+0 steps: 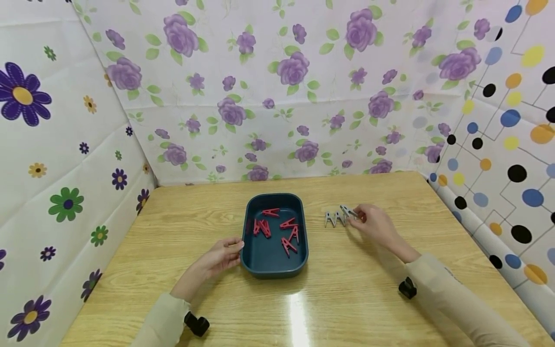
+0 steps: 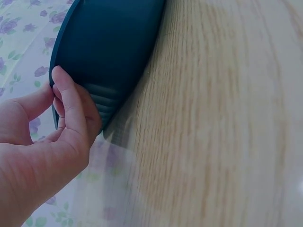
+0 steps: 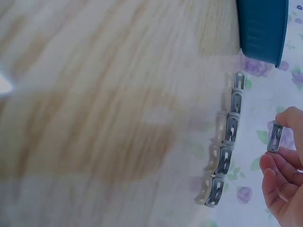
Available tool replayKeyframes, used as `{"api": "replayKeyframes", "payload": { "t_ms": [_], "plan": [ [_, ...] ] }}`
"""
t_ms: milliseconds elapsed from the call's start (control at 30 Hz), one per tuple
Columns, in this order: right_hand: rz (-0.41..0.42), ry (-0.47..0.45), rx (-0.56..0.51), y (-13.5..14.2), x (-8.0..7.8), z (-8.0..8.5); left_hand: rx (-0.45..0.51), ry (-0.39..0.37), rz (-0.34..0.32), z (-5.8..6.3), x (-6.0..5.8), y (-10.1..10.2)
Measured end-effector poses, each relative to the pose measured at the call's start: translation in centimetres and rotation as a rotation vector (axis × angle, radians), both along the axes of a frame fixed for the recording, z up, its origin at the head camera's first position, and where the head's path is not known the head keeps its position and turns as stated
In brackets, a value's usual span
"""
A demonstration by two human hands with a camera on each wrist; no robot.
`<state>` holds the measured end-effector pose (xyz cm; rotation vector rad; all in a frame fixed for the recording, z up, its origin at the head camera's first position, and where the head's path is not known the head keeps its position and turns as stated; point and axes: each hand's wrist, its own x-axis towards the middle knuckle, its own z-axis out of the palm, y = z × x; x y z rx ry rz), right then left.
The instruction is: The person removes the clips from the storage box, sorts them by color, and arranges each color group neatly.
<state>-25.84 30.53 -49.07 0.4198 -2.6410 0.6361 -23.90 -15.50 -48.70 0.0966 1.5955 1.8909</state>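
Note:
A dark teal plastic bin [image 1: 274, 275] stands on the table with several red clothespins [image 1: 288, 246] lying loose inside. My left hand [image 1: 223, 255] is at its left side, thumb and curled fingers pinching the rim, as the bin's outer wall [image 2: 113, 42] shows in the left wrist view. To the right of the bin, my right hand [image 1: 376, 225] pinches a grey clothespin [image 3: 275, 137] between thumb and fingers, raised off the table. Below it several grey clothespins [image 3: 231, 127] stand in a row, partly hidden by the hand in the head view.
The wooden table [image 1: 195, 207] meets a flower-print cloth [image 1: 269, 120] at the back, with patterned cloths on both sides. A black wrist camera [image 1: 197, 324] hangs at the left sleeve, and another black camera [image 1: 407, 287] at the right sleeve.

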Motion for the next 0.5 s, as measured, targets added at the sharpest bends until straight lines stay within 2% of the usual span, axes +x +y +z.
{"api": "replayKeyframes", "payload": {
  "t_ms": [233, 500],
  "plan": [
    [-0.008, -0.001, 0.005, 0.39, -0.08, 0.02, 0.008, 0.006, -0.022, -0.13, -0.03, -0.05],
    [-0.051, -0.026, 0.011, 0.90, 0.08, 0.02, -0.002, 0.007, -0.015, -0.02, -0.02, -0.04]
  ]
}}
